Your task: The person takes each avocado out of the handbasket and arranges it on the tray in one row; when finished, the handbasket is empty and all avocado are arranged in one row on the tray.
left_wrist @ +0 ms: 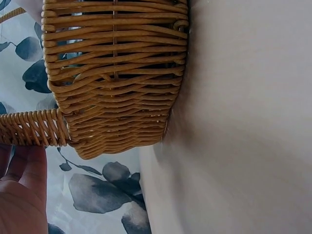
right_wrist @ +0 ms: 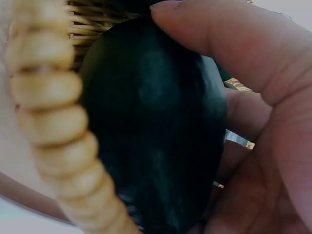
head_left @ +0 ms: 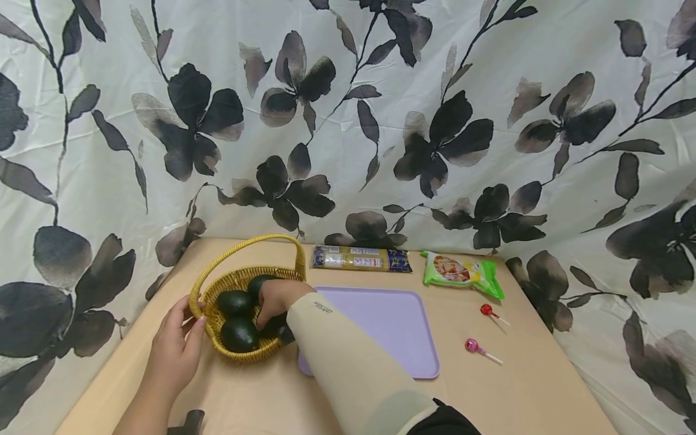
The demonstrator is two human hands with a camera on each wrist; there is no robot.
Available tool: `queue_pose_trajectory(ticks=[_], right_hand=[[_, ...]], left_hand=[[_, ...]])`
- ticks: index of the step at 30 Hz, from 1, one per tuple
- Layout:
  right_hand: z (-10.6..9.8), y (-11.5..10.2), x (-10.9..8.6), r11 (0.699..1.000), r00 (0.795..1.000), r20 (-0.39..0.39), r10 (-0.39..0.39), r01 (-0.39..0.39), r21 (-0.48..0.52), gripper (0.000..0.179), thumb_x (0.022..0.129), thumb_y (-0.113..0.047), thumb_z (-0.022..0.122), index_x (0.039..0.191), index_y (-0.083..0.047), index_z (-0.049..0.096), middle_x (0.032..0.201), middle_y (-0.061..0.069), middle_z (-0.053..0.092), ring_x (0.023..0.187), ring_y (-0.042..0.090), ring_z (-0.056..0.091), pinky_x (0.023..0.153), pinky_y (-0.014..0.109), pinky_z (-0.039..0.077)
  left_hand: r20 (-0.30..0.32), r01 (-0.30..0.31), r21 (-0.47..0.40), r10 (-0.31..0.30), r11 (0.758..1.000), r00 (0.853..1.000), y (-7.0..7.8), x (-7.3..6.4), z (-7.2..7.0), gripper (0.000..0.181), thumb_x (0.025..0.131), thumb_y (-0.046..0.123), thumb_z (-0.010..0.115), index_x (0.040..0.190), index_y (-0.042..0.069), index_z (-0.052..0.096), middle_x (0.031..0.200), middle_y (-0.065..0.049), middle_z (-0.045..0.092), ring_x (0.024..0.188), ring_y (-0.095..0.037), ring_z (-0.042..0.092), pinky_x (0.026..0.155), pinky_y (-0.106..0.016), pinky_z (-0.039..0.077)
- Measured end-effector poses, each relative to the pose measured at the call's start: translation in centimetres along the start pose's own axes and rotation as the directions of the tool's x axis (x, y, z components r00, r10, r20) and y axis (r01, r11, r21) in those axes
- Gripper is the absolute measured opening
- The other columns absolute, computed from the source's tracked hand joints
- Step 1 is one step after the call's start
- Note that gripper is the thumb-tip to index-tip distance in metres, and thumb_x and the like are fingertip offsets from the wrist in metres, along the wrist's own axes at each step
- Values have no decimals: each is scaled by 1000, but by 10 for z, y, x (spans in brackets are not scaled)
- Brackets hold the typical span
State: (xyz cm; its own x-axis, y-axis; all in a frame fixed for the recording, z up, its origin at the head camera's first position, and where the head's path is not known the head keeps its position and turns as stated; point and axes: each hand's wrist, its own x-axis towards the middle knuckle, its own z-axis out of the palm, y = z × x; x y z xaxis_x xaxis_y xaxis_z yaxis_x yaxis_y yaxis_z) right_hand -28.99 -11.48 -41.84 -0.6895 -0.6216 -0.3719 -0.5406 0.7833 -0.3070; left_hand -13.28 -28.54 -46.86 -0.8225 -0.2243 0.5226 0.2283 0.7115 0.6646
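Head cam: your L hand (head_left: 176,344) pinches wicker basket handle (left_wrist: 29,128); right of it, R hand (head_left: 280,296) grasps avocado (right_wrist: 156,117), poss. slip b/c glossy.

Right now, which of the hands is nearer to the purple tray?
The right hand: it grips an avocado in the basket, beside the tray. The left hand holds the handle on the basket's opposite side, farther from the tray.

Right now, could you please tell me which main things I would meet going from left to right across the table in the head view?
Left hand, wicker basket, lilac tray, green packet.
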Motion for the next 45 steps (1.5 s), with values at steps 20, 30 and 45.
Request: queue_pose_trajectory(ticks=[20, 30, 45], right_hand=[[-24, 14, 4, 950, 971, -84, -225, 238, 204, 25, 96, -43, 65, 110, -24, 74, 106, -13, 67, 98, 6, 59, 84, 18, 52], [-24, 20, -9, 877, 925, -165, -343, 378, 297, 42, 111, -45, 40, 131, -22, 69, 136, -12, 63, 128, 4, 53, 114, 21, 44], [-31, 40, -45, 782, 912, -229, -339, 409, 470, 53, 88, -27, 80, 137, -27, 59, 128, -10, 56, 107, 9, 60, 86, 22, 58]], left_hand=[[-8, 10, -14, -10, 1000, 1000, -1, 2, 1, 45, 106, 8, 53, 149, 1, 40, 133, -19, 56, 120, 21, 35, 99, 10, 32], [-8, 18, -7, -18, 1000, 1000, -1, 0, 1, 45, 106, 8, 52, 149, 1, 39, 133, -19, 56, 119, 23, 34, 99, 9, 32], [-26, 1, -19, -2, 1000, 1000, -2, 0, 2, 44, 106, 7, 52, 148, 0, 40, 131, -19, 56, 119, 22, 35, 99, 10, 33]])
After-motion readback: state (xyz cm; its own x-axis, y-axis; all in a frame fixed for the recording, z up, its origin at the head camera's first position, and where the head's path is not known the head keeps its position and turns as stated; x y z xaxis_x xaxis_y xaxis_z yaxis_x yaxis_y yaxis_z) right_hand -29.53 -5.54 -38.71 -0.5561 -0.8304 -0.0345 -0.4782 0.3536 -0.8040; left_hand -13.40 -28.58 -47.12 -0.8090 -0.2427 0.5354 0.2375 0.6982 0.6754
